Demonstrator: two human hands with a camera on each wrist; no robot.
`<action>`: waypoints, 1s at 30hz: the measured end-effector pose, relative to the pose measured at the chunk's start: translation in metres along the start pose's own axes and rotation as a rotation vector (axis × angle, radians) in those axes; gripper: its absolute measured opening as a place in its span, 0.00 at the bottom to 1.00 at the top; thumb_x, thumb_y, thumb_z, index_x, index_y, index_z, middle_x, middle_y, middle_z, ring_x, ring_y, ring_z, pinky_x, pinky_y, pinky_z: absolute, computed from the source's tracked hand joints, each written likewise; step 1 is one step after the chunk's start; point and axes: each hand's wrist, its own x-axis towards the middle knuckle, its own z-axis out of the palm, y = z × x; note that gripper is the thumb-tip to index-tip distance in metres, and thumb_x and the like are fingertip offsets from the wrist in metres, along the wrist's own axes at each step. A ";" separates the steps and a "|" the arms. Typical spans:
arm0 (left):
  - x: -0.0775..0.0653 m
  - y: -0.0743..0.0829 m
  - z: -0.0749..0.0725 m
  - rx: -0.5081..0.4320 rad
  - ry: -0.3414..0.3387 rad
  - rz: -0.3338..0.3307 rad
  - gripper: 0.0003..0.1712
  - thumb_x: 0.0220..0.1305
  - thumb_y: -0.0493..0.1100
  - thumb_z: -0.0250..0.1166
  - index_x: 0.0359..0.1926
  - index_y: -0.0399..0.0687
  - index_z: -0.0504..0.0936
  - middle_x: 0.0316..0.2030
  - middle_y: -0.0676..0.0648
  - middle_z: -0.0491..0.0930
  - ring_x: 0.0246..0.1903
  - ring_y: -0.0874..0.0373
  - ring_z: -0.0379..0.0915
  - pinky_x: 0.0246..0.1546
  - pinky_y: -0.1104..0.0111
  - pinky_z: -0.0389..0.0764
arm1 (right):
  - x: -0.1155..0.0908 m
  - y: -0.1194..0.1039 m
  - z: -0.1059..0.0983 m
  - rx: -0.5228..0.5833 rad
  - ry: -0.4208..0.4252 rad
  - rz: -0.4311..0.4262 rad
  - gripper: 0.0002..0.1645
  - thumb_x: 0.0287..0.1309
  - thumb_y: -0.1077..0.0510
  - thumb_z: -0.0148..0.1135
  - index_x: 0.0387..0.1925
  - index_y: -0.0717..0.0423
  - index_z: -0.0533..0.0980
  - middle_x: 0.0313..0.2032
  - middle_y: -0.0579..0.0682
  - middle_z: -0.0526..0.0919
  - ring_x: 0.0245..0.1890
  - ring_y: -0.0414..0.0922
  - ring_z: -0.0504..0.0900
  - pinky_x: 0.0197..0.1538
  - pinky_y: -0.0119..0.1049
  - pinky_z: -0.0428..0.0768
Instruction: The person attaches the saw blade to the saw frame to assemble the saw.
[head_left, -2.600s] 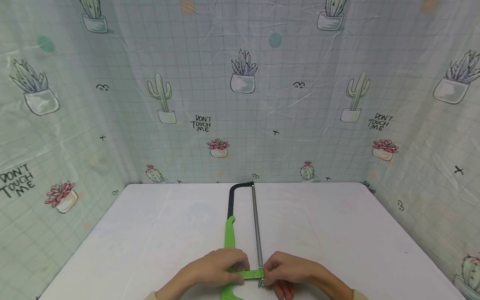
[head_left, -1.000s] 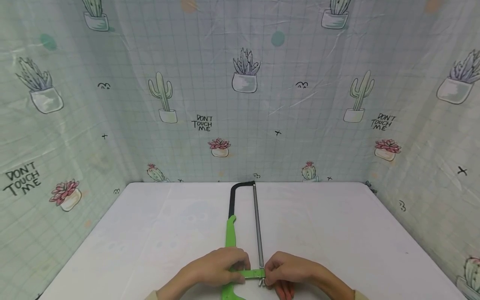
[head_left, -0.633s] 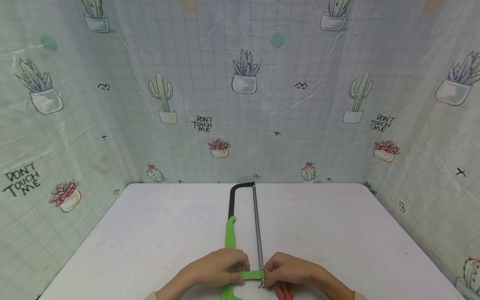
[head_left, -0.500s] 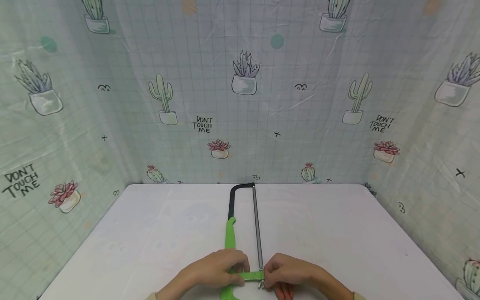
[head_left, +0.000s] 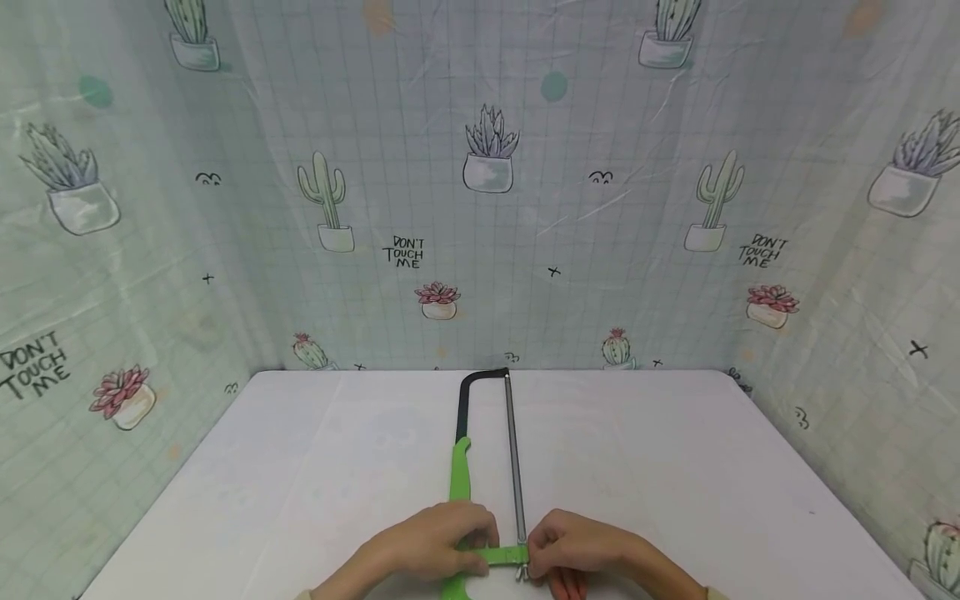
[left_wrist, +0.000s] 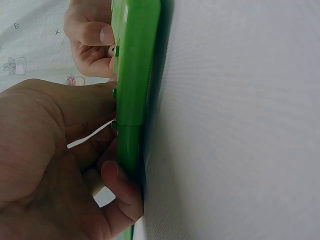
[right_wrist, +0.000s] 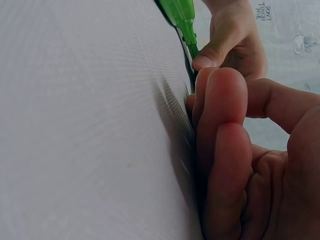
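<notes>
A hacksaw with a green handle (head_left: 460,471) and a black front frame (head_left: 462,408) lies flat, its far end pointing away from me. Its grey blade (head_left: 513,458) runs along the right side down to a green cross-piece (head_left: 502,555). My left hand (head_left: 435,542) lies over the handle and grips the green frame between thumb and fingers, as the left wrist view also shows. At the cross-piece's right end, my right hand (head_left: 573,542) pinches the hacksaw with thumb and index finger, the other fingers curled below. A silver wing nut (head_left: 522,573) sticks out beside the right fingertips; the exact pinch point is hidden.
The hacksaw rests on a white table (head_left: 360,450). A cactus-printed cloth (head_left: 405,183) hangs behind the table and along both sides. The black frame's tip reaches close to the table's far edge.
Both hands keep their hold, and the hacksaw stays in place on the table. Only the head view has tilted slightly, so the scene sits a little lower.
</notes>
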 end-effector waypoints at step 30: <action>0.000 -0.001 0.001 0.013 -0.009 0.013 0.10 0.64 0.52 0.71 0.45 0.60 0.84 0.36 0.66 0.78 0.37 0.76 0.71 0.41 0.76 0.76 | -0.004 0.002 -0.001 0.002 -0.016 -0.039 0.23 0.65 0.56 0.59 0.38 0.80 0.76 0.16 0.41 0.78 0.13 0.29 0.74 0.19 0.21 0.72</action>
